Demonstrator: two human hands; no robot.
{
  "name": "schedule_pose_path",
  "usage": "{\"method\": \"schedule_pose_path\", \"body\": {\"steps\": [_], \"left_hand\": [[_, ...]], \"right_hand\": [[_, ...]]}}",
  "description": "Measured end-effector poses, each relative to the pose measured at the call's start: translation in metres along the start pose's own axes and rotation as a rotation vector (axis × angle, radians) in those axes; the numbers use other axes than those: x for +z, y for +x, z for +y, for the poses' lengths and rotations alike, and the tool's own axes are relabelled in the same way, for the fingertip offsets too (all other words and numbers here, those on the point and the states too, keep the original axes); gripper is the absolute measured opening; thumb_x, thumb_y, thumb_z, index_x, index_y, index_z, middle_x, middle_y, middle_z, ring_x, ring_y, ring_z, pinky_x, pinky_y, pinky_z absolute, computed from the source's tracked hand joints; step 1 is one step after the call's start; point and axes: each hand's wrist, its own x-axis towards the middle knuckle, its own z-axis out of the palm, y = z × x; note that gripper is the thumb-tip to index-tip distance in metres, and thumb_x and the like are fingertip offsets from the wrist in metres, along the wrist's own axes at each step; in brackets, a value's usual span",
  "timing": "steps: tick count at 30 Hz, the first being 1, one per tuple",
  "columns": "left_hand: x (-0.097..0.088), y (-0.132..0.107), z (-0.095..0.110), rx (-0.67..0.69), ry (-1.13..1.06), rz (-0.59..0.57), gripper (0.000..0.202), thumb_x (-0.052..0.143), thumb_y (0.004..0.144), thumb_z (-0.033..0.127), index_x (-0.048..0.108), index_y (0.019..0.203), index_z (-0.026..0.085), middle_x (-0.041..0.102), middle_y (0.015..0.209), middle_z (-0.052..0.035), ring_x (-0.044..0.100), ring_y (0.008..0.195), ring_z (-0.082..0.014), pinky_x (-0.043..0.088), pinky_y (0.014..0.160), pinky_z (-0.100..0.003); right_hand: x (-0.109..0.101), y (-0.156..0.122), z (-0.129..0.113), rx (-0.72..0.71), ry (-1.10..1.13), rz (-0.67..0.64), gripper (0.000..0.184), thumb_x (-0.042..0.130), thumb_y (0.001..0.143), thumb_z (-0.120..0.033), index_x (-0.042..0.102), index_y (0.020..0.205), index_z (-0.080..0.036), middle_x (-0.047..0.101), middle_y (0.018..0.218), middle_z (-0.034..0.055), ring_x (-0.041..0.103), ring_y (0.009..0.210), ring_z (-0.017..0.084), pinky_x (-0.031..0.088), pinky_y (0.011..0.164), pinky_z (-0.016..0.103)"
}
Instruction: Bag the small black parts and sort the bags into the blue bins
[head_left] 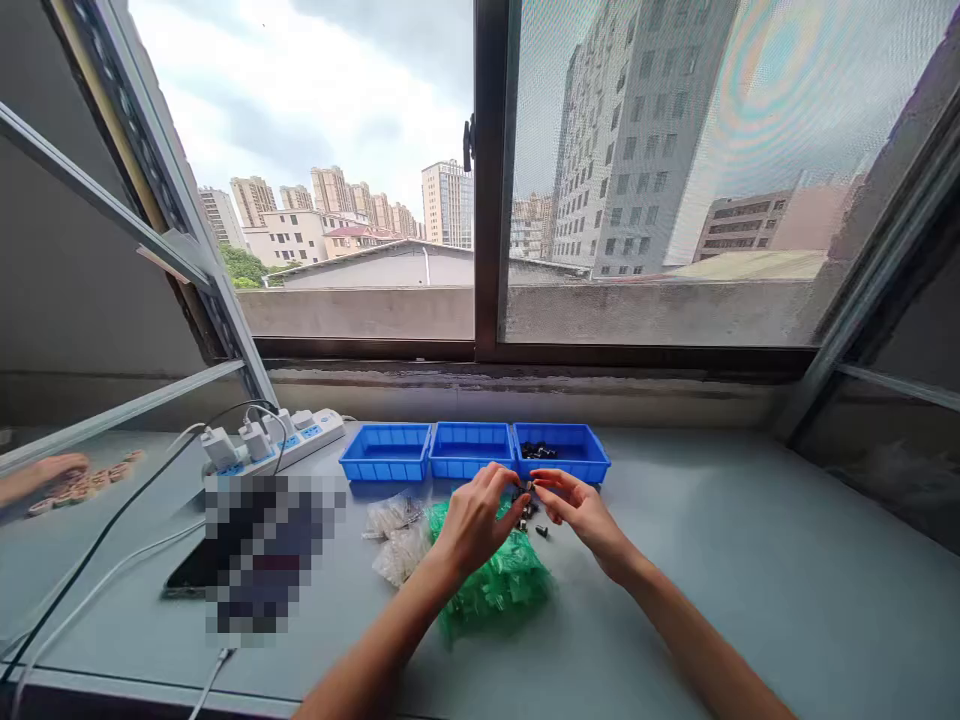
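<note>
Above the table, my left hand (478, 515) is bent with thumb and fingers drawn together; what they hold, if anything, is too small to make out. Facing it, my right hand (581, 508) pinches a small dark part (530, 487) between thumb and forefinger. Beneath the hands lies a crumpled heap of green plastic bags (499, 580), partly covered by my left hand and forearm. A loose small black part (541, 531) rests on the table beside the heap, with several more just under the fingertips. Behind my hands, the right blue bin (562, 470) contains similar dark parts.
A middle blue bin (471, 468) and a left blue bin (385, 470) adjoin it. Clear plastic bags (401, 550) lie left of the green heap. Further left are a power strip (322, 430), cables and a dark device (199, 560). Another person's hand (45, 478) shows beyond the metal frame.
</note>
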Motion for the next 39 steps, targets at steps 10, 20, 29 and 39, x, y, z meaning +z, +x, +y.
{"method": "schedule_pose_path", "body": {"steps": [10, 20, 29, 39], "left_hand": [[0.008, -0.002, -0.010, 0.067, 0.088, -0.033, 0.012, 0.060, 0.084, 0.024, 0.067, 0.075, 0.019, 0.062, 0.087, -0.0008, 0.058, 0.065, -0.0097, 0.048, 0.060, -0.021], [0.008, -0.003, -0.009, 0.051, 0.074, -0.056, 0.019, 0.056, 0.086, 0.028, 0.067, 0.074, 0.018, 0.062, 0.094, -0.0032, 0.058, 0.064, -0.0101, 0.049, 0.063, -0.023], [0.007, -0.004, 0.002, 0.124, 0.036, -0.042, 0.038, 0.037, 0.094, 0.031, 0.065, 0.073, 0.017, 0.061, 0.088, -0.0049, 0.060, 0.072, -0.0137, 0.048, 0.060, -0.023], [0.007, -0.007, 0.006, 0.186, 0.090, 0.044, 0.019, 0.050, 0.086, 0.021, 0.059, 0.069, 0.019, 0.062, 0.081, -0.0007, 0.061, 0.069, -0.0129, 0.048, 0.056, -0.021]], "right_hand": [[-0.027, 0.019, 0.002, -0.050, 0.020, 0.384, 0.064, 0.070, 0.044, -0.070, 0.071, 0.076, -0.014, 0.059, 0.054, 0.0004, 0.038, 0.040, 0.007, 0.031, 0.038, 0.023], [-0.023, 0.014, 0.004, -0.276, -0.473, 0.306, 0.049, 0.058, 0.068, -0.063, 0.070, 0.081, -0.018, 0.068, 0.074, 0.0059, 0.053, 0.044, 0.013, 0.045, 0.047, 0.029], [-0.028, 0.021, 0.018, -0.416, -0.605, 0.333, 0.044, 0.051, 0.075, -0.044, 0.062, 0.108, -0.018, 0.064, 0.113, 0.0124, 0.063, 0.056, 0.015, 0.052, 0.070, 0.035], [-0.016, -0.002, -0.004, -0.240, -0.989, -0.191, 0.019, 0.060, 0.075, -0.029, 0.070, 0.091, -0.028, 0.066, 0.105, -0.0012, 0.062, 0.060, 0.011, 0.045, 0.064, 0.024]]}}
